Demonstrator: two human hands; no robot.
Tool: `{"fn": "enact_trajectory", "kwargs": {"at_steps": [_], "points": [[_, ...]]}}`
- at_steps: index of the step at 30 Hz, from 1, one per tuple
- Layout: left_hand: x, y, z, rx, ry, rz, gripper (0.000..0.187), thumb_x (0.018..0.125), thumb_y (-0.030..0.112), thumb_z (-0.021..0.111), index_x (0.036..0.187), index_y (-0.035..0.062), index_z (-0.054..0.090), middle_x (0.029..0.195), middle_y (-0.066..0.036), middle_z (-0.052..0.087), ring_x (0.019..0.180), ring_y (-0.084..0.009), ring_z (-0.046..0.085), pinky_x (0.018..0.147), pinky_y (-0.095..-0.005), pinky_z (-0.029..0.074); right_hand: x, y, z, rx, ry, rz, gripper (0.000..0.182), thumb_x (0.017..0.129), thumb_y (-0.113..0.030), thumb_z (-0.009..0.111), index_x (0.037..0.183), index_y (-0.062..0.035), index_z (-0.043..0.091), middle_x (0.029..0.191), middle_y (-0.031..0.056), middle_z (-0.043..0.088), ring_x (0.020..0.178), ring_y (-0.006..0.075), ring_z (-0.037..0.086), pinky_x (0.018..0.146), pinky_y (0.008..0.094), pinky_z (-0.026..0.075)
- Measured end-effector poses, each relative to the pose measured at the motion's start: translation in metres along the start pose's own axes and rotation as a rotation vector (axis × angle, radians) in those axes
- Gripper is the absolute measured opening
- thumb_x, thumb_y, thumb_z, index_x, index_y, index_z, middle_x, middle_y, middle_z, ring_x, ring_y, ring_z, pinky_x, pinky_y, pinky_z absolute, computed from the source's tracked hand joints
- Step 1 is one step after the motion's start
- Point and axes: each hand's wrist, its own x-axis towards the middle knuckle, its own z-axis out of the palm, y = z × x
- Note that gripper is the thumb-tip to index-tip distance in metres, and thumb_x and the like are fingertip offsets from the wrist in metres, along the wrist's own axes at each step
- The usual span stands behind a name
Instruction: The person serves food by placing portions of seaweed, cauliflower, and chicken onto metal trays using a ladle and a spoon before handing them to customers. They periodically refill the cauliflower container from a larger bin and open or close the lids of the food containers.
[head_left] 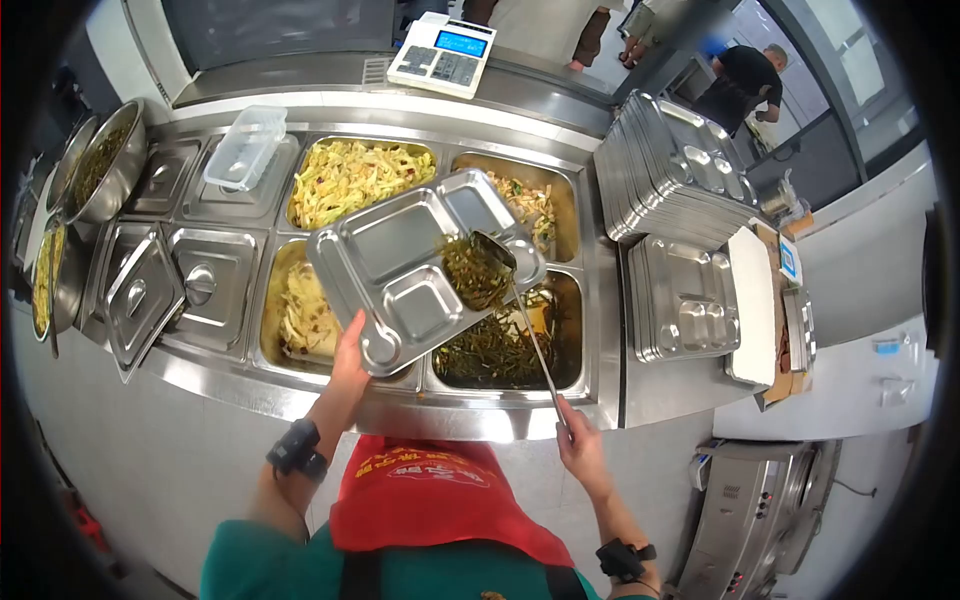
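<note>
My left hand (349, 352) grips the near left corner of a steel compartment tray (378, 247), held tilted above the food pans. In my right hand (580, 440) is the long handle of a ladle (497, 250), its bowl over the tray's right side. Dark green shredded seaweed (470, 272) lies at the ladle's bowl, on the tray's right compartment. Below the ladle sits a pan of the same seaweed (490, 352). The other compartments of the tray are bare. Partly hidden behind the tray are pans of chopped cabbage (355, 172), pale sliced food (308, 310) and mixed vegetables (535, 205).
Stacked steel trays (665, 165) stand at the right, with a shorter stack (682, 300) nearer me. Lidded pans (205, 285) and a clear plastic container (245, 150) are at the left, beside large metal bowls (112, 165). A scale (442, 55) sits at the back; a person (745, 85) is beyond.
</note>
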Motion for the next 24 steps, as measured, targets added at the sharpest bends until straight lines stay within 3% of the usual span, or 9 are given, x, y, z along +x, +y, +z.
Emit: {"fn": "enact_trajectory", "kwargs": {"at_steps": [3,5,9,12,15,16,19,22,24], "points": [[-0.012,0.0,-0.012,0.021,0.005,0.034,0.035,0.088,0.029,0.056,0.111,0.0031,0.053,0.1,-0.006,0.061,0.091,-0.0181,0.059,0.081,-0.0335,0.049,0.035,0.005,-0.022,-0.028,0.04,-0.059,0.048,0.076,0.007,0.054,0.123,-0.0051,0.051,0.087,0.0192,0.061,0.073,0.0295,0.062,0.063,0.0346,0.048],[-0.026,-0.004,-0.019,0.081,0.066,0.024,0.035,0.088,0.03,0.055,0.111,0.0044,0.054,0.103,-0.007,0.061,0.094,-0.0197,0.059,0.085,-0.0345,0.047,0.082,0.014,-0.047,0.001,-0.063,0.185,0.044,0.078,0.002,0.053,0.121,-0.0037,0.052,0.083,0.0214,0.061,0.07,0.0342,0.061,0.064,0.0369,0.048],[-0.054,-0.019,-0.04,-0.016,0.133,0.018,0.032,0.088,0.029,0.055,0.107,0.0039,0.055,0.102,-0.008,0.061,0.093,-0.0206,0.059,0.085,-0.0356,0.047,0.192,0.086,-0.04,-0.232,0.0,-0.151,0.039,0.08,-0.006,0.051,0.118,-0.005,0.053,0.072,0.0215,0.059,0.06,0.0319,0.058,0.056,0.0372,0.047],[-0.075,-0.039,-0.051,0.038,0.18,0.099,0.03,0.088,0.026,0.055,0.107,0.0028,0.054,0.099,-0.007,0.06,0.089,-0.0184,0.06,0.081,-0.032,0.048,0.256,0.113,-0.015,-0.369,-0.032,-0.245,0.04,0.079,-0.007,0.051,0.118,-0.0053,0.052,0.074,0.0229,0.06,0.068,0.038,0.059,0.061,0.0431,0.048],[-0.093,-0.05,-0.046,0.083,0.273,0.111,0.028,0.087,0.027,0.055,0.103,0.004,0.055,0.095,-0.006,0.06,0.087,-0.0175,0.059,0.078,-0.0303,0.047,0.259,0.089,-0.011,-0.568,-0.269,-0.137,0.042,0.078,-0.007,0.051,0.12,-0.006,0.05,0.077,0.0223,0.061,0.072,0.0392,0.059,0.068,0.0462,0.048],[-0.096,-0.051,-0.045,0.098,0.309,0.114,0.027,0.087,0.027,0.055,0.102,0.0044,0.056,0.093,-0.005,0.06,0.086,-0.0172,0.059,0.077,-0.0299,0.047,0.246,0.089,-0.016,-0.536,-0.247,-0.284,0.046,0.078,-0.005,0.05,0.124,-0.007,0.046,0.075,0.0228,0.061,0.073,0.0402,0.059,0.07,0.0464,0.049],[-0.096,-0.053,-0.053,0.08,0.327,0.138,0.026,0.087,0.025,0.056,0.101,0.0037,0.056,0.091,-0.005,0.06,0.086,-0.0167,0.059,0.077,-0.0296,0.047,0.214,0.081,-0.062,-0.402,-0.353,-0.305,0.047,0.078,-0.003,0.05,0.125,-0.0053,0.046,0.077,0.0244,0.059,0.072,0.0404,0.059,0.065,0.0453,0.05],[-0.101,-0.049,-0.04,0.056,0.331,0.169,0.025,0.085,0.022,0.058,0.1,0.0021,0.056,0.092,-0.005,0.06,0.085,-0.0168,0.059,0.078,-0.0295,0.047,0.212,0.116,-0.086,-0.202,-0.204,-0.378,0.046,0.08,-0.003,0.051,0.125,-0.0042,0.046,0.075,0.0206,0.058,0.062,0.0321,0.06,0.051,0.0383,0.048],[-0.096,-0.053,-0.044,0.054,0.341,0.161,0.025,0.085,0.022,0.059,0.1,0.0022,0.056,0.092,-0.005,0.06,0.084,-0.0169,0.059,0.077,-0.0296,0.048,0.219,0.117,-0.092,0.195,-0.338,0.18,0.043,0.082,-0.004,0.051,0.125,-0.0045,0.047,0.074,0.0142,0.058,0.056,0.0216,0.056,0.044,0.0311,0.043]]}}
